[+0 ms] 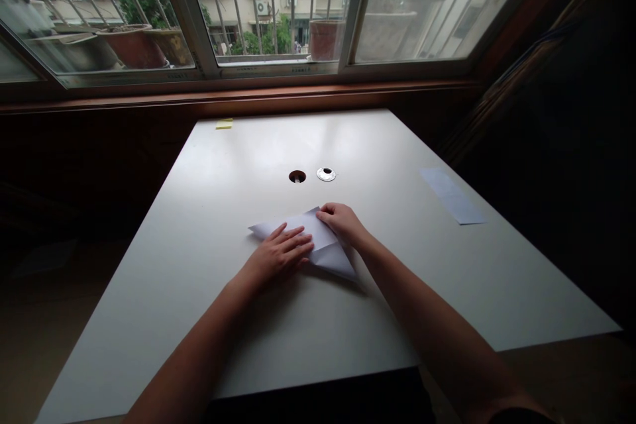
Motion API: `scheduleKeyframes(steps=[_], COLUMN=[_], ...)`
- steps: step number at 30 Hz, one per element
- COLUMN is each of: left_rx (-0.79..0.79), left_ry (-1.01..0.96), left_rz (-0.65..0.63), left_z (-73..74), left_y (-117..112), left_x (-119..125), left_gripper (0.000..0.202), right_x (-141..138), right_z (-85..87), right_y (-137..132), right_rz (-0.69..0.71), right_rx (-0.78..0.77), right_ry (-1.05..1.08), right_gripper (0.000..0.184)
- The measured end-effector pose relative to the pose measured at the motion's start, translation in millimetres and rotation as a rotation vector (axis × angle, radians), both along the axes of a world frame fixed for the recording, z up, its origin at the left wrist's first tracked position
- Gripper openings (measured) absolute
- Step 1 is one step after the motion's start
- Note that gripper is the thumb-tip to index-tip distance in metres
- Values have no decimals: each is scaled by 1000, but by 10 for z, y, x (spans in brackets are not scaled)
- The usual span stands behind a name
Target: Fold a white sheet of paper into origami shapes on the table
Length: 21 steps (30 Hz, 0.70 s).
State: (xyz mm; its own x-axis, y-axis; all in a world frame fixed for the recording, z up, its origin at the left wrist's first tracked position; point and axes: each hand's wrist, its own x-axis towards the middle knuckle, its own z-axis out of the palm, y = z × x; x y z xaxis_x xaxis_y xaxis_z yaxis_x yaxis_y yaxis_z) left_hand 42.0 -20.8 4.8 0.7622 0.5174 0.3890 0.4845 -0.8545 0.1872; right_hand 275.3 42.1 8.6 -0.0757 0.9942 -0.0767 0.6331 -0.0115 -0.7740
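Note:
A folded sheet of white paper (325,258) lies near the middle of the white table, with pointed corners at its left and lower right. My left hand (283,250) rests flat on the paper's lower left part, its fingers stretched out and spread. At the upper corner, my right hand (342,222) pinches the paper's edge between thumb and curled fingers. Part of the paper's lower left side is hidden under my left hand.
The white table (189,278) has a round hole (297,177) beside a metal ring cover (326,175). A flat paper strip (452,196) lies near the right edge. Yellow sticky notes (224,124) sit at the far left corner. A barred window (278,6) stands behind.

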Motion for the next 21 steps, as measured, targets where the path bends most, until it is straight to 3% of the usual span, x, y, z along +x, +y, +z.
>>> scheduleKeyframes(steps=[6,14,21], left_rx=[14,-5,-12], left_ry=[113,116,109], left_rz=[9,41,50], left_z=[-148,-95,-106], left_y=[-21,-69,-73], left_x=[92,113,119], left_gripper=[42,42,40], right_x=[-10,-36,34], right_z=[-2,49,-9], right_y=[-5,-41,-35], right_rz=[18,-10,-39], right_rx=[56,108,151], right_ry=[-148,-325,-321], right_gripper=[19,17,13])
